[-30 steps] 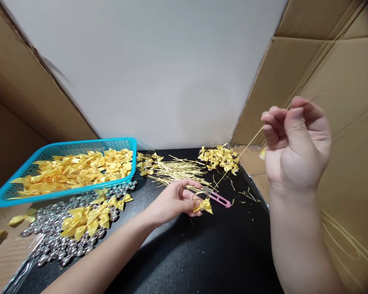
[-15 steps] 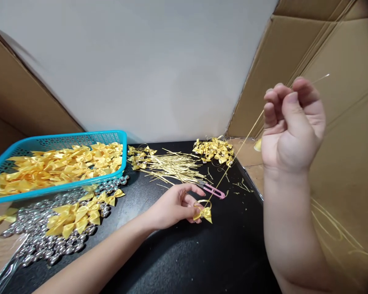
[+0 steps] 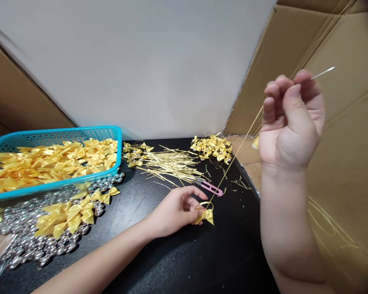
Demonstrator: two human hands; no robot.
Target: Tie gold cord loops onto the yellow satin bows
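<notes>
Between the thumb and fingers of my left hand (image 3: 184,210) is a small yellow ribbon bow (image 3: 207,214) with a gold cord loop on it. A taut yellow thread (image 3: 233,160) runs from the bow up to my right hand (image 3: 290,118), raised at the right. That hand pinches a needle (image 3: 324,72), whose bright tip sticks out beyond the fingers; the rest is hidden by them. Just past my left hand lie pink thread snips (image 3: 212,188), beside a heap of cut gold cords (image 3: 173,164).
A blue basket (image 3: 119,153) of yellow bows stands at the left. Silver beads (image 3: 27,249) with loose bows (image 3: 67,216) on them spread before it. Looped bows are piled (image 3: 213,148) at the back right. Cardboard walls (image 3: 334,106) flank the black table (image 3: 171,265).
My right hand has turned slightly, and more of the needle shows. The thread stays taut and my left hand still holds the bow. The view has shifted a little.
</notes>
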